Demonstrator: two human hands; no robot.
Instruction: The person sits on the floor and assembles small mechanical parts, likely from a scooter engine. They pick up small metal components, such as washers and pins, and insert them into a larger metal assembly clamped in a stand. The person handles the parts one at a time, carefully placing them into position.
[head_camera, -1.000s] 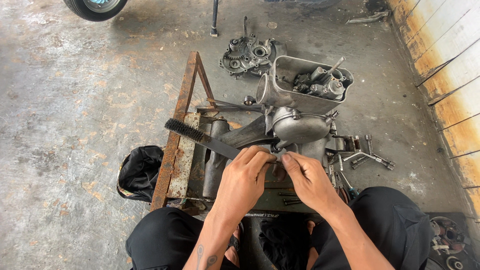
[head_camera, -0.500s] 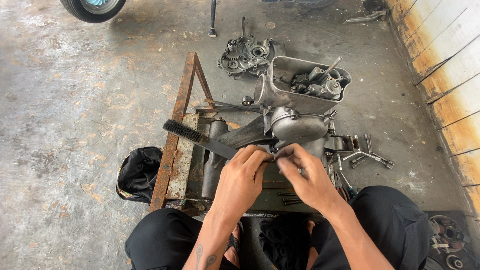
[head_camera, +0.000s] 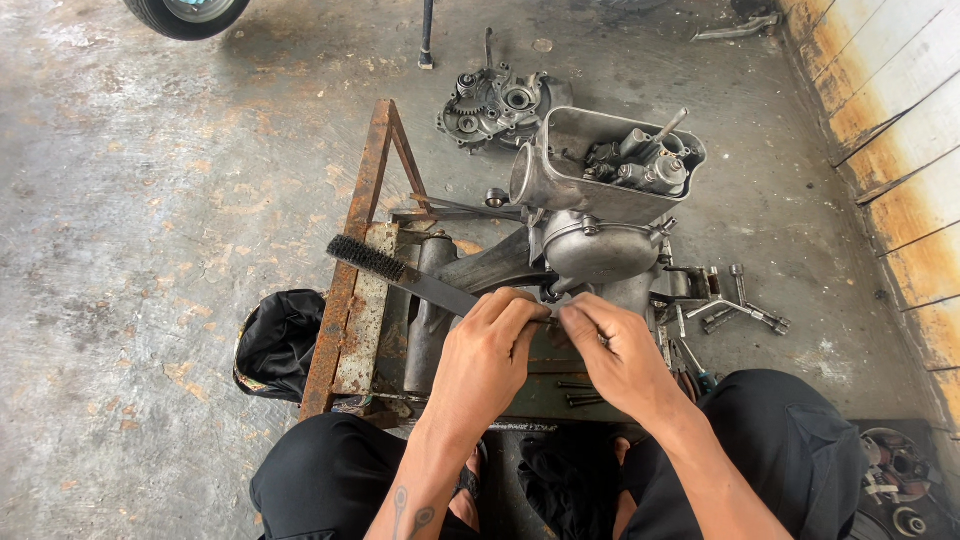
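Left hand (head_camera: 487, 358): fingers pinched together on something small at the engine case's edge; what it is, too small to tell.
Right hand (head_camera: 615, 352): fingertips closed on the same spot, touching the left's.
Engine case (head_camera: 598, 245): grey metal, sitting on the rusty stand (head_camera: 362, 262), just beyond the knuckles.
Wire brush (head_camera: 395, 271): lying across the stand, bristles left, beside the left hand.
Parts tray (head_camera: 562, 175): perched above the case, full of fittings.
Tip: keep both wrists braced low and the pinch firm, I'd say, so the small piece doesn't drop among the tools.
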